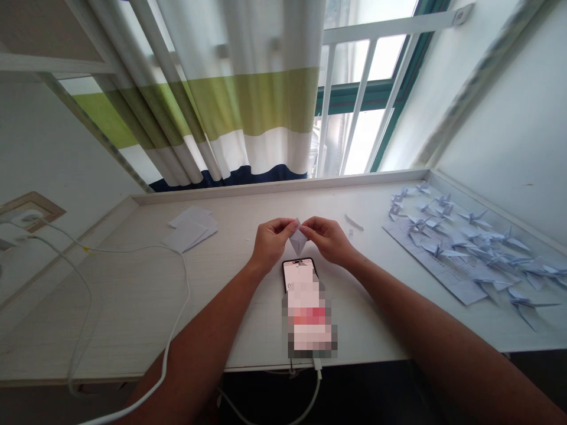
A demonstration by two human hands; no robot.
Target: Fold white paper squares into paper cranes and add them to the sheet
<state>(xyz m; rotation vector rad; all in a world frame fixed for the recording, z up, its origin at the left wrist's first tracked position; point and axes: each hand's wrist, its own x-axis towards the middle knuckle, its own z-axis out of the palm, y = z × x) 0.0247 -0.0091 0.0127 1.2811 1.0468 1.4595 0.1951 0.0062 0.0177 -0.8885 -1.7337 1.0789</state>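
A small folded piece of pale paper [297,239] is held just above the white desk [133,295], pinched from both sides. My left hand [271,241] grips its left edge with thumb and fingers closed. My right hand [328,237] pinches its upper right edge the same way. Directly below the hands lies a phone [306,307] with its screen lit and a cable plugged into its near end.
Several folded paper cranes [478,248] lie on a printed sheet at the right. A small stack of blank paper squares [190,229] sits at the left. A white charging cable [133,251] runs across the desk. A curtain [230,106] and barred window stand behind.
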